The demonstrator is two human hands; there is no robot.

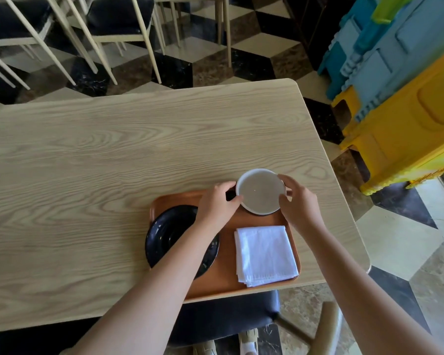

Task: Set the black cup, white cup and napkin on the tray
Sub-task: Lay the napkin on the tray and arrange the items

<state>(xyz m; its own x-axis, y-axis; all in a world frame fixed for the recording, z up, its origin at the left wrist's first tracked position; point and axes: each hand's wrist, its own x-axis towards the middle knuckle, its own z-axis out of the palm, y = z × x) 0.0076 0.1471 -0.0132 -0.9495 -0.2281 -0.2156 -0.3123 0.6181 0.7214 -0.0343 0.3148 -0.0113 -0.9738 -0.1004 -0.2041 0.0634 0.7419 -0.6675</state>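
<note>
Both hands cradle the white cup point(260, 192), left hand point(219, 201) and right hand point(299, 201) steadying its rim over the tray's point(226, 278) far corner, beside the napkin point(265, 254).

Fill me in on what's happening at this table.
A person is setting out a tray on a wooden table. Both hands, the left hand and the right hand, hold a white cup at the tray's far edge. A black cup and a folded napkin are on the tray.
</note>
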